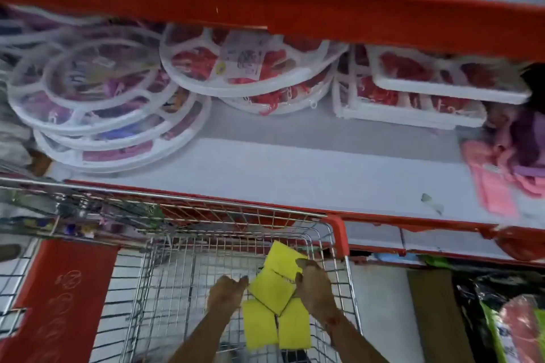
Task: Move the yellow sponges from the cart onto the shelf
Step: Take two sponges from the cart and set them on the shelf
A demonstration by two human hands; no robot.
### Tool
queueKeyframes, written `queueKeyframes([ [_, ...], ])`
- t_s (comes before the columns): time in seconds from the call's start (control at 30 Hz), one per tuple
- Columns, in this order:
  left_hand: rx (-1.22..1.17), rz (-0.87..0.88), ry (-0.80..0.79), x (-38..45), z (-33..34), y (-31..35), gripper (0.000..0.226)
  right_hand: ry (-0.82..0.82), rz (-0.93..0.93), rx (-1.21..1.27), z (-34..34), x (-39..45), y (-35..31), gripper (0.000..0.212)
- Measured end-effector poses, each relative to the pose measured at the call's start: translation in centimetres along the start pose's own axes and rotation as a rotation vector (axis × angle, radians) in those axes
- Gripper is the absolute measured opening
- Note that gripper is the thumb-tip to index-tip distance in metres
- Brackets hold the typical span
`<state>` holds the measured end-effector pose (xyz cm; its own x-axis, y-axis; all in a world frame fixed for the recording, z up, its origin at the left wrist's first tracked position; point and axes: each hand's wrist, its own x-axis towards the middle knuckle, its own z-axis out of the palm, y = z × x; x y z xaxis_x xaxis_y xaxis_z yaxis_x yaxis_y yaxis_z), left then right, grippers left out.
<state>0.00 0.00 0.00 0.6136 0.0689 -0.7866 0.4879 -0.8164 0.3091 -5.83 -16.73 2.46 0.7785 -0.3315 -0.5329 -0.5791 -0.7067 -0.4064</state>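
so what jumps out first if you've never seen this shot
The bright yellow sponges low in the middle, clustered over the wire cart, with the left hand and the right hand closing in on them from either side. Behind that, the red-edged shelf has a bare grey stretch, with stacks of white round hangers at its back left.

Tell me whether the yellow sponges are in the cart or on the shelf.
In the cart: the yellow sponges show over its wire basket, between both hands, below the bare shelf.
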Motion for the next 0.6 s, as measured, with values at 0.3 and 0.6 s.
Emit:
queueKeyframes([
  [0.3,0.239,-0.277,-0.187,4.8,5.4,0.2,0.08,-0.034,-0.154,-0.254,3.9,8.0,1.5,0.075],
  [0.6,-0.247,-0.323,-0.037,5.4,6.5,0.7,0.055,-0.039,-0.033,-0.183,4.1,9.1,1.3,0.065],
])
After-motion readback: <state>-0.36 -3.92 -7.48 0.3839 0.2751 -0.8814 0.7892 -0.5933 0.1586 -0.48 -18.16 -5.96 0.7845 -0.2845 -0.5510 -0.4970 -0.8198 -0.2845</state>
